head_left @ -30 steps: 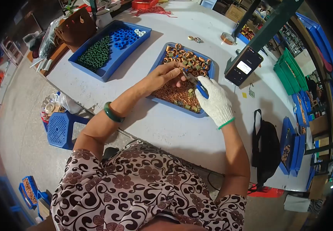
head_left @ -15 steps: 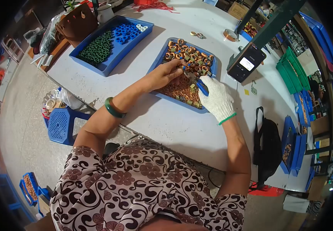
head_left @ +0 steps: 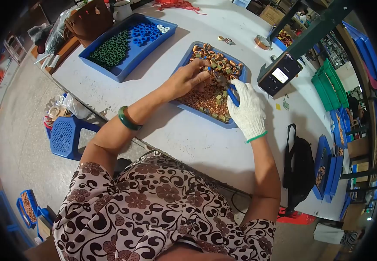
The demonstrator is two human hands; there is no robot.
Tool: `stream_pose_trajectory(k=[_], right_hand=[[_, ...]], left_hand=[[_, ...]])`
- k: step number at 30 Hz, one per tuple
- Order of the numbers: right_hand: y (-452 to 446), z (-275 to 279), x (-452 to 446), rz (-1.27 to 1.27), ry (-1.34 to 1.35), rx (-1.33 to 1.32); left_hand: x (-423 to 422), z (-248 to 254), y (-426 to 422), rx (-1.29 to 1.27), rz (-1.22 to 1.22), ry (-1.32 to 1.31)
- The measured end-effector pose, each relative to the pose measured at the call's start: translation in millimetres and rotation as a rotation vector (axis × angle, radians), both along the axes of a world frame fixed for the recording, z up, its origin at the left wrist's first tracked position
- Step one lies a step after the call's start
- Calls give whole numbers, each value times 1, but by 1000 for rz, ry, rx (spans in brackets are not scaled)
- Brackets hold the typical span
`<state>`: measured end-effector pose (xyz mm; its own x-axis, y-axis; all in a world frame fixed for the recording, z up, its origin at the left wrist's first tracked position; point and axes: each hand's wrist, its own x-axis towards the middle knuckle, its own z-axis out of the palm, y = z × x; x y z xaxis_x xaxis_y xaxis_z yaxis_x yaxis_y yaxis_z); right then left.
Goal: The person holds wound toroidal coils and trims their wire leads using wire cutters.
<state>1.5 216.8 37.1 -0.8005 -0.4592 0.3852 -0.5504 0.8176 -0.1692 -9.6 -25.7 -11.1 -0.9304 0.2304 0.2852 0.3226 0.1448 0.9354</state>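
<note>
My bare left hand (head_left: 189, 80) is over a blue tray (head_left: 180, 105), its thumb and fingers pinched on a small coil with a bit of blue on it. My right hand (head_left: 247, 108), in a white knitted glove with a green cuff, is closed round blue-handled pliers (head_left: 232, 94). The pliers' jaws point at the left fingertips; whether they touch the coil is too small to tell. Copper-coloured wound coils (head_left: 230, 69) fill the tray's far part. Nearer lie copper wire bits (head_left: 201, 100) and several small greenish square pieces.
A second blue tray (head_left: 119, 77) with green, blue and white rings stands at the back left. A phone (head_left: 280, 74) leans on a dark green post at the right. Beyond are tape (head_left: 262, 42), a green basket (head_left: 329, 87) and a black bag (head_left: 299, 169). A blue stool (head_left: 64, 137) stands left.
The pliers have drawn back slightly to the right from the left fingertips. My left hand still pinches the small coil. The view has shifted slightly.
</note>
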Motion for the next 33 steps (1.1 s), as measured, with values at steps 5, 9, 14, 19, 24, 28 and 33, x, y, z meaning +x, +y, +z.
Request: stream_pose_trajectory(k=[5,9,14,19,24,28,33], right_hand=[[0,-1,-3,44,17,-78],[-2,2,0,43,-5,-77],[-2,5,0,61,-17,-92],[-2,3,0,87,25,-90],[0,-1,-2,91,32,-83],[1,-4,-4,114,30,-90],[1,-4,-4,107,18,-73]], left_hand=[[8,11,1,272,-172,-80],[11,17,2,240,-187,-71],[11,19,1,211,-183,-94],[11,16,2,237,-192,-96],[10,15,3,217,-165,-70],[9,13,4,219,-136,-55],[7,11,2,198,-126,-62]])
